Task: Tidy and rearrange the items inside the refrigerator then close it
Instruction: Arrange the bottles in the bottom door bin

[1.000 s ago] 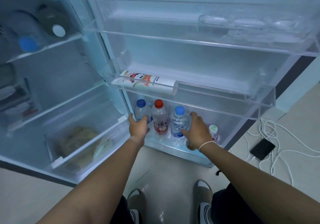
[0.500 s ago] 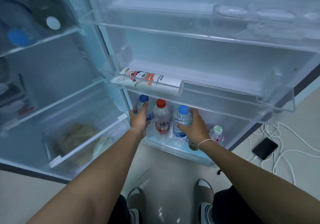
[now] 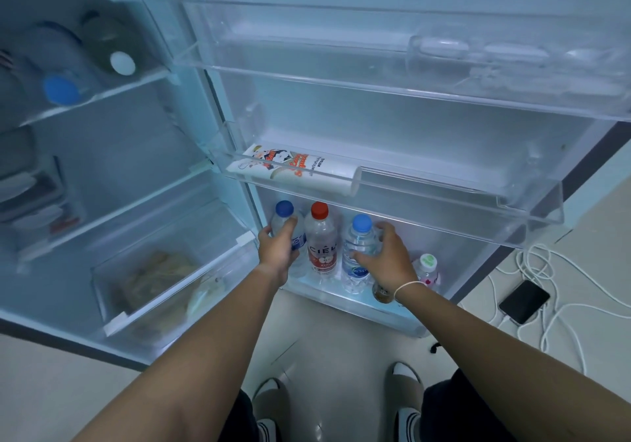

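You stand in home kitchen or living area: open household refrigerator at 10 o'clock, its door shelves at 12 holding drink bottles, pale tiled floor underfoot, phone on tangled white charging cables at 3 o'clock

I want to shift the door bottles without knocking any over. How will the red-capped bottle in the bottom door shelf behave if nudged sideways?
The red-capped bottle stands tall and narrow, so it probably tips rather than slides. It looks like thin clear plastic, likely yielding under a firm grip. Blue-capped bottles flank it closely, the left hand on one, the right hand on the other, so it would likely lean against them.
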`<action>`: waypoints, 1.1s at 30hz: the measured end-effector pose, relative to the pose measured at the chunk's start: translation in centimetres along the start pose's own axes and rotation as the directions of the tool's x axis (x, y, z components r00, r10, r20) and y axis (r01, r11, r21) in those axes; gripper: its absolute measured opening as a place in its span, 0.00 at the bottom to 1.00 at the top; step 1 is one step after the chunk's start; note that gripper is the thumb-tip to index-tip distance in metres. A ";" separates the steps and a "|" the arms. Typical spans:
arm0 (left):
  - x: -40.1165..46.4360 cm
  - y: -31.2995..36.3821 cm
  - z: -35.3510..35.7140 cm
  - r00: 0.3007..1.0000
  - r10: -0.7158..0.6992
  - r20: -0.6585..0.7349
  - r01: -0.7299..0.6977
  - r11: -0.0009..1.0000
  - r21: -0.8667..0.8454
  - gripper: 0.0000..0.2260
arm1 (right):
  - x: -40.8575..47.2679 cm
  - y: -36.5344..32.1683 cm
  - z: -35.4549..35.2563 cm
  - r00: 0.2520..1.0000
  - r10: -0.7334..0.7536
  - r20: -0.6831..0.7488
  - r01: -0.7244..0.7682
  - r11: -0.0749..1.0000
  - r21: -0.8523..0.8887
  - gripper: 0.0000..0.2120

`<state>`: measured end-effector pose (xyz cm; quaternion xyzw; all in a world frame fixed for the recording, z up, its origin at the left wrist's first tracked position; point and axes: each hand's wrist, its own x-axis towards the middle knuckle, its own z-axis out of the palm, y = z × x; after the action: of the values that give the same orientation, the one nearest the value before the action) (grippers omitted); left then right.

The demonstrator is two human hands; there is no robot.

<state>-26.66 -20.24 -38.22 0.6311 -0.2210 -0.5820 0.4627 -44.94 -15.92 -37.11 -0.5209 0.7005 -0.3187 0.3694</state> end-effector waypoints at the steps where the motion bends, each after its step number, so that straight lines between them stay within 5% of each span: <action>1: -0.2 0.3 -0.1 1.000 0.005 0.009 -0.005 1.000 0.014 0.31 | -0.2 -0.1 -0.2 1.000 0.001 -0.003 -0.001 1.000 -0.004 0.33; 23: -8.5 4.7 -2.5 0.974 0.207 0.093 -0.222 0.952 0.209 0.38 | -6.0 -2.3 -4.5 0.996 -0.087 0.002 0.086 0.985 -0.146 0.34; 33: -12.0 6.4 -2.6 0.945 0.316 0.085 -0.327 0.910 0.256 0.31 | -8.4 -2.7 -6.7 0.992 -0.128 0.013 0.128 0.974 -0.187 0.33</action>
<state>-25.23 -12.64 -26.78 0.6304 -0.4076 -0.4759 0.4583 -47.75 -8.11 -29.87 -0.5974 0.6923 -0.2743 0.2977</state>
